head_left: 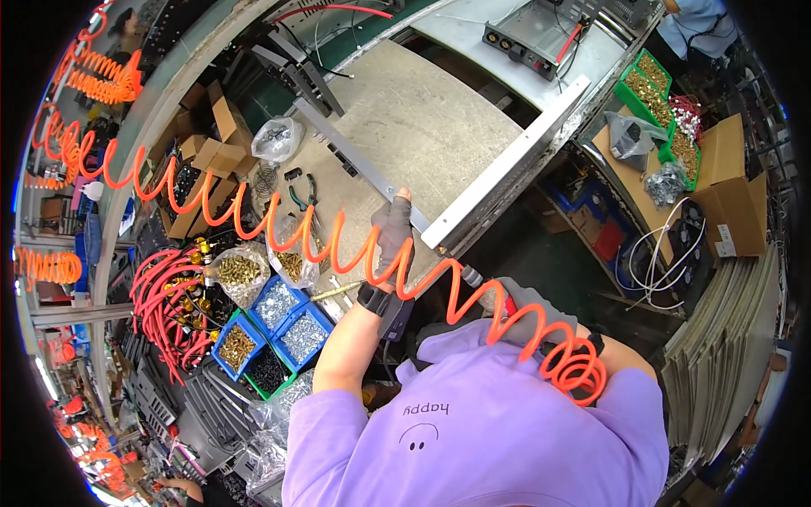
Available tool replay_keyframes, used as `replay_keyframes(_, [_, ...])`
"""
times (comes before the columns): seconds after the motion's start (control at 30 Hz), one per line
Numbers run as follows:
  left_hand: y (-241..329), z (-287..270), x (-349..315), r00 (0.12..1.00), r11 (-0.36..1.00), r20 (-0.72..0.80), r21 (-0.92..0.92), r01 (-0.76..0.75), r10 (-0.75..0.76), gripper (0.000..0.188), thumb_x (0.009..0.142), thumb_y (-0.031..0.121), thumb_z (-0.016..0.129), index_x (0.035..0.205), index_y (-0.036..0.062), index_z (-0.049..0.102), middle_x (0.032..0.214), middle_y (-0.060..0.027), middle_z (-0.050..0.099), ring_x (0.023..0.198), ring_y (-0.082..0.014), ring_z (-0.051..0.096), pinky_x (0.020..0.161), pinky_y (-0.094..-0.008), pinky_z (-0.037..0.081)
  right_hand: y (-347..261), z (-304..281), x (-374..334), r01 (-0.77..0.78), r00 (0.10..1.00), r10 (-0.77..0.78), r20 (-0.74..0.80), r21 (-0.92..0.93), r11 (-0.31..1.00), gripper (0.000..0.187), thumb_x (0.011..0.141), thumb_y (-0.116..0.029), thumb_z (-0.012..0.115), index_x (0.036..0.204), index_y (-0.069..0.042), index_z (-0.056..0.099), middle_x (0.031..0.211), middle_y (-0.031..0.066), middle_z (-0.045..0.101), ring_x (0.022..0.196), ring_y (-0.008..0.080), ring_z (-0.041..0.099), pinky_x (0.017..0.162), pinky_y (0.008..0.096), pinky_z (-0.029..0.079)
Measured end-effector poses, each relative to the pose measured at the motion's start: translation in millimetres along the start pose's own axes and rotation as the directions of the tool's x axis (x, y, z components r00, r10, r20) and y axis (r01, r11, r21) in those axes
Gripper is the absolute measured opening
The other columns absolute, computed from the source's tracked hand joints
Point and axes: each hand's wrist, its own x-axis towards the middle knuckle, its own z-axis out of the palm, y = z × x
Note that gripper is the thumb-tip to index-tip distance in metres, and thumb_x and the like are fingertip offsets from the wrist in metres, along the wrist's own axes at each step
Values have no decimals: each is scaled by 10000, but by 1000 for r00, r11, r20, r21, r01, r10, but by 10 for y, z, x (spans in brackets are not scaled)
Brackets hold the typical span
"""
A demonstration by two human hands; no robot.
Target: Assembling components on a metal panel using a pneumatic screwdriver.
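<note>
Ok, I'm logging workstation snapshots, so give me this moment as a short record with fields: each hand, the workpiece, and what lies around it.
left hand: grey-gloved left hand resting on the near corner of the large flat grey metal chassis panel
right hand: grey-gloved right hand gripping a pneumatic screwdriver with a red handle, its tip at the panel's corner edge
hose: coiled orange air hose crossing in front of both hands
bins: blue plastic bins of screws to the left; green bins of brass parts at far right

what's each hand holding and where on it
The left hand rests on the near corner of the grey metal chassis. The right hand grips the body of a pneumatic screwdriver, mostly hidden by the orange coiled hose.
</note>
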Motion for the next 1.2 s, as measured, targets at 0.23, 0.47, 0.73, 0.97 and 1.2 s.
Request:
replay_keyframes(0.23, [141, 58, -114, 993, 996, -72, 33, -88, 91, 400, 838, 304, 517, 561, 52, 376, 539, 39, 307, 532, -96, 280, 467, -311, 223, 28, 12, -52, 0, 1000, 0, 8, -3, 1000, 609, 657, -253, 736, 1143, -45, 434, 827, 118, 573, 734, 201, 536, 626, 310, 436])
replay_keyframes(0.47, [48, 44, -109, 996, 997, -58, -51, -64, 61, 421, 829, 281, 524, 540, 23, 357, 533, 28, 326, 527, -97, 295, 459, -324, 226, 61, 1, -88, 13, 1000, -13, 9, -24, 1000, 608, 663, -251, 721, 1146, -41, 417, 825, 134, 575, 736, 232, 542, 629, 327, 438])
replay_keyframes(0.73, [-140, 65, -9, 992, 993, -101, -82, -89, 80, 435, 815, 265, 540, 508, 10, 367, 499, 19, 320, 492, -102, 292, 442, -337, 218, 105, 18, -80, 3, 1000, -2, 12, -58, 998, 607, 671, -249, 703, 1150, -36, 398, 822, 152, 576, 738, 267, 549, 633, 346, 440])
replay_keyframes(0.97, [-156, 28, -5, 991, 995, -91, 1, -99, 99, 423, 816, 258, 534, 522, 9, 361, 507, 20, 310, 504, -100, 289, 446, -337, 215, 112, 26, -64, 10, 1000, -8, 25, -72, 997, 606, 677, -248, 688, 1154, -32, 381, 819, 168, 577, 740, 297, 554, 637, 363, 442])
replay_keyframes(1.2, [-133, 21, -25, 996, 997, -56, -39, -72, 69, 408, 825, 263, 516, 537, 18, 363, 533, 26, 332, 525, -97, 305, 452, -328, 227, 62, 8, -99, -4, 1000, 5, 16, -84, 996, 605, 683, -246, 672, 1158, -29, 365, 817, 184, 578, 742, 327, 560, 640, 379, 444])
